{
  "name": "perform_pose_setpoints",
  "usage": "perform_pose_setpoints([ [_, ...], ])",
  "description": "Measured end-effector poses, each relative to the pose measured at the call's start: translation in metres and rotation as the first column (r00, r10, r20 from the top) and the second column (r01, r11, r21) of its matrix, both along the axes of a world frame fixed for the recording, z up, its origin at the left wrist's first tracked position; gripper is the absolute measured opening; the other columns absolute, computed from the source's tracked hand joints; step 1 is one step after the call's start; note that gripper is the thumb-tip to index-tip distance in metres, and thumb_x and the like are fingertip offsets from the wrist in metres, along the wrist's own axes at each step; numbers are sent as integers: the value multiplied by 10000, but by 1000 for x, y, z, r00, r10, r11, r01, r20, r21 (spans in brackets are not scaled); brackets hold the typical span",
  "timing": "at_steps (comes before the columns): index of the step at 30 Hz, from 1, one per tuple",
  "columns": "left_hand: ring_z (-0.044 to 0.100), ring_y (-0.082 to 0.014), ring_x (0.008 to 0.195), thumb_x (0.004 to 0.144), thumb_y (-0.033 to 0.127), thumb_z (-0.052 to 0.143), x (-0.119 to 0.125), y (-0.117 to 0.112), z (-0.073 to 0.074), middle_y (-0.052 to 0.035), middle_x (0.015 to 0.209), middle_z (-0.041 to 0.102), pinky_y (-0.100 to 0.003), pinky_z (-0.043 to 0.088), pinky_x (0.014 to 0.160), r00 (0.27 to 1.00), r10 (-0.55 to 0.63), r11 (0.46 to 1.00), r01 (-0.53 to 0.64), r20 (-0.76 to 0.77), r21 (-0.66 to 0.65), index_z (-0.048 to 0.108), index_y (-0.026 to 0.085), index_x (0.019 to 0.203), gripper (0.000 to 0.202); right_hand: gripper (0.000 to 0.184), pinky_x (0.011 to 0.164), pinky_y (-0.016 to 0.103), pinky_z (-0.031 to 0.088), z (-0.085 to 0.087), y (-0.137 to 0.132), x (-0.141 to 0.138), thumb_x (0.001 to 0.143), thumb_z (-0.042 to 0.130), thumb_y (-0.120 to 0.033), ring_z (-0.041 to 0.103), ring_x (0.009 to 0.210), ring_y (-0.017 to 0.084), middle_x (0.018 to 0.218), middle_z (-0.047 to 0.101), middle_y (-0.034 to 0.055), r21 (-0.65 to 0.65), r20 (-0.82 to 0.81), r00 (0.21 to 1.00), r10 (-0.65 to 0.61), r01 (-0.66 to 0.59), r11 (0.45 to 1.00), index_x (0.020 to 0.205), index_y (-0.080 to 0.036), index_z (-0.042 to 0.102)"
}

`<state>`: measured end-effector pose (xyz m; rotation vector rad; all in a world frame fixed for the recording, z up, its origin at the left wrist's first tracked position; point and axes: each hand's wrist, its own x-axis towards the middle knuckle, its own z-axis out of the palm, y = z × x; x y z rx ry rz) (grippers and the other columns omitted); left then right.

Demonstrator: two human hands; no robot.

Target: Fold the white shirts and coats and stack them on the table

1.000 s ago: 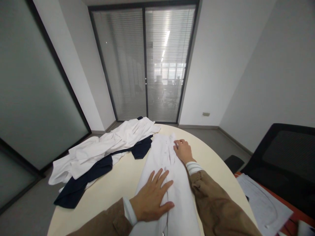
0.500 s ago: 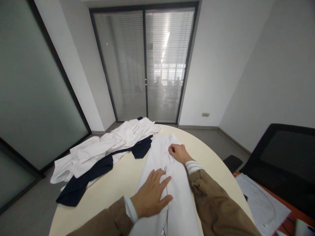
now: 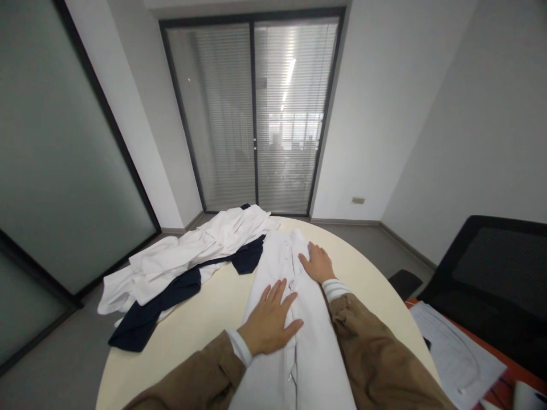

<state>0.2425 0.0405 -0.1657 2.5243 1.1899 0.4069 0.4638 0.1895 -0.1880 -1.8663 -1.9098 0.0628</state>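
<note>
A white shirt (image 3: pixel 280 267) lies stretched lengthwise on a cream round table (image 3: pixel 205 319), its button strip running down the middle. My left hand (image 3: pixel 271 324) rests flat on the shirt's near part, fingers spread, open. My right hand (image 3: pixel 317 263) lies flat on the shirt farther up, near the collar end, fingers extended, open. Both arms wear brown sleeves with striped cuffs.
A heap of white and navy garments (image 3: pixel 183 267) lies on the table's far left, hanging over the edge. A black chair (image 3: pixel 491 273) stands at right, with white papers (image 3: pixel 453 353) on an orange surface. Glass doors with blinds (image 3: pixel 252 114) are ahead.
My right hand went from a closed pinch on the shirt's placket to lying flat. My left hand slid slightly up the shirt. The view shifted a little.
</note>
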Motion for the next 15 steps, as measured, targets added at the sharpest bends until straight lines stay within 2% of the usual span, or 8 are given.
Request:
perform_pose_setpoints([
  [2, 240, -288, 1489, 996, 493, 399, 0, 4, -2, -153, 1601, 293, -529, 219, 1205, 994, 45, 999, -48, 95, 22, 405, 183, 1479, 573, 715, 1121, 495, 287, -3, 0, 3, 906, 490, -508, 411, 1359, 352, 1464, 471, 206, -51, -36, 998, -42, 41, 998, 1479, -99, 361],
  [4, 345, -269, 1443, 1006, 413, 397, -4, 12, -5, -144, 1534, 421, -505, 259, 1198, 963, 161, 982, -178, 215, 62, 490, 174, 1414, 482, 705, 1113, 474, 320, -5, 1, 6, 901, 500, -485, 454, 1338, 327, 1451, 489, 195, -77, -141, 990, 15, -26, 997, 1482, -118, 339],
  [7, 399, -285, 1406, 977, 340, 460, -16, 32, -14, -160, 1480, 483, -501, 288, 1181, 871, 340, 919, -388, 355, 72, 603, 147, 1293, 397, 706, 1115, 413, 359, -6, 7, 8, 862, 549, -388, 499, 1312, 262, 1449, 491, 172, -3, -381, 920, 94, -103, 995, 1481, -145, 311],
  [10, 464, -273, 1360, 969, 316, 468, -33, 55, -24, -168, 1442, 524, -462, 334, 1151, 806, 399, 902, -431, 437, -28, 632, 133, 1273, 391, 771, 1126, 387, 371, -7, 15, 8, 774, 635, -321, 471, 1345, 249, 1504, 420, 168, 51, -644, 762, 71, -50, 997, 1466, -158, 337],
  [12, 525, -263, 1301, 930, 270, 520, -42, 69, -29, -166, 1414, 556, -421, 373, 1117, 759, 420, 895, -439, 498, -85, 664, 138, 1239, 365, 843, 1083, 385, 430, -8, 19, 8, 714, 700, -312, 489, 1333, 266, 1532, 382, 178, -34, -808, 589, -32, 7, 999, 1465, -170, 346],
  [14, 629, -240, 1139, 890, 234, 558, -48, 79, -30, -154, 1372, 597, -371, 448, 1027, 739, 431, 892, -434, 517, -125, 692, 148, 1204, 352, 842, 983, 388, 516, -7, 20, 8, 682, 738, -319, 582, 1232, 283, 1483, 452, 204, -136, -887, 446, -119, -6, 991, 1435, -158, 398],
  [15, 668, -221, 1021, 878, 228, 567, -50, 83, -30, -143, 1312, 641, -350, 483, 956, 746, 436, 894, -422, 504, -148, 701, 152, 1192, 351, 788, 919, 390, 552, -6, 19, 9, 676, 747, -321, 637, 1146, 286, 1408, 534, 215, -169, -901, 411, -137, -41, 985, 1386, -139, 460],
])
